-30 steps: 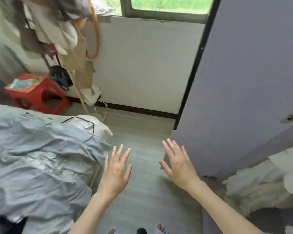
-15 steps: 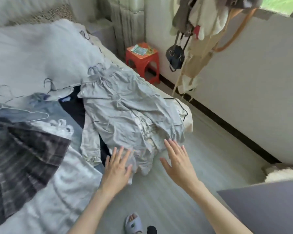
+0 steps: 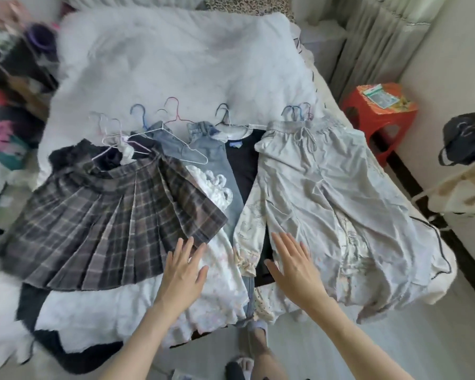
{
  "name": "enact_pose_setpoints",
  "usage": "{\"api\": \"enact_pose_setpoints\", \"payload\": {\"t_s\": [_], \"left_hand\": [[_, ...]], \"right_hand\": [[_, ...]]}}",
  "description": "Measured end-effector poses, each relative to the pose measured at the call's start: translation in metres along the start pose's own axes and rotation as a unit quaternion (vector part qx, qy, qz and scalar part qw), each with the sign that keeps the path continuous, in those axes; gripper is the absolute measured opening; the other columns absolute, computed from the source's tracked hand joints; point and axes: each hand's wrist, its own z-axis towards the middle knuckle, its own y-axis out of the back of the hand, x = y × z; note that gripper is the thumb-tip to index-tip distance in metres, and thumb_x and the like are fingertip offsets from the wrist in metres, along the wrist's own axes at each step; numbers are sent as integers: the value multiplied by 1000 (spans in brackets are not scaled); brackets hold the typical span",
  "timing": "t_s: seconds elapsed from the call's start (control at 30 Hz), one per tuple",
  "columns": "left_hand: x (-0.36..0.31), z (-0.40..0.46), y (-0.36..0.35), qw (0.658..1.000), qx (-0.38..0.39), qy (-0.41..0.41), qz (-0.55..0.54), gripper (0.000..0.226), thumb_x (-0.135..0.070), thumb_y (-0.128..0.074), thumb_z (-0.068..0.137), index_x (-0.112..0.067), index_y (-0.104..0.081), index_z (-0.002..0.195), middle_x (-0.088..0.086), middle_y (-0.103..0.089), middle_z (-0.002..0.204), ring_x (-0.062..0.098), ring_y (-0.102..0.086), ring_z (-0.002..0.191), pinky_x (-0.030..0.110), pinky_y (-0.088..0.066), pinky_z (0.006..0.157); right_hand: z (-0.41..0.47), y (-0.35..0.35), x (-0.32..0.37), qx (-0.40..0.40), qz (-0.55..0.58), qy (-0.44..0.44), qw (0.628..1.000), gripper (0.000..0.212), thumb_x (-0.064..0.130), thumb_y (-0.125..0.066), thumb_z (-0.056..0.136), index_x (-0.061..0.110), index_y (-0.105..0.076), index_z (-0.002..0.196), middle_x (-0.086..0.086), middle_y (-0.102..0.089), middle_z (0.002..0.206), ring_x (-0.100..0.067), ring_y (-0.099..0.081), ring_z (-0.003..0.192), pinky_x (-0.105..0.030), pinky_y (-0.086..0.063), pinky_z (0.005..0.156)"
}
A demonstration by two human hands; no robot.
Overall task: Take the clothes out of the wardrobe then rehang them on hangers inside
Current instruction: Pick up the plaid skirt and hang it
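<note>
Clothes are lying spread across the bed (image 3: 176, 58), most with wire hangers (image 3: 173, 111) poking out at their tops toward the white fluffy blanket. Pale grey drawstring trousers (image 3: 340, 193) are taking up the right side, legs trailing off the bed edge. Plaid pleated skirt (image 3: 115, 212) is fanning out on the left, overlapping a white garment (image 3: 137, 305) beneath it. Between them, blue jeans (image 3: 203, 144) and a dark top (image 3: 244, 160) are lying partly covered. One loose white hanger (image 3: 187, 152) is resting on the jeans.

Red stool (image 3: 379, 116) is standing right of the bed, beside the curtain (image 3: 368, 37). Black bag (image 3: 464, 138) is hanging at the far right edge.

Both forearms are reaching forward from the bottom of the view, palms down. Left hand (image 3: 184, 272) is hovering over the white garment, fingers straight and slightly spread, tips near the skirt hem; grasping nothing. Right hand (image 3: 294, 267) is hovering at the inner edge of the trousers, fingers extended, thumb out to the side; also released. Whether either palm is touching the cloth cannot be told.
</note>
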Motion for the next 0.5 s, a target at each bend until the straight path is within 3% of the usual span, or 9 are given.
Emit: {"api": "enact_pose_setpoints", "payload": {"t_s": [0.23,0.4,0.5], "left_hand": [[38,42,19,993,-65,85,-39,51,-30,-36,99,-21,-22,147,4,-7,156,17,14,140,37,6,113],[66,58,15,987,-68,132,-54,50,-31,-39,98,-21,-27,145,5,-13,155,16,12,138,37,6,110],[91,68,16,986,-42,155,-43,51,-31,-38,98,-20,-24,146,6,-12,156,24,5,143,38,5,109]], "right_hand": [[105,-4,19,38,-33,90,995,63,42,-35,98,22,-5,149,-2,-7,157,-17,0,145,-28,17,109],[167,-14,43,85,-62,127,986,62,45,-29,98,22,-3,149,-2,-4,157,-17,2,145,-31,13,111],[198,-30,67,112,-54,141,982,60,44,-29,99,22,-4,149,-2,-6,157,-16,1,145,-31,13,111]]}}
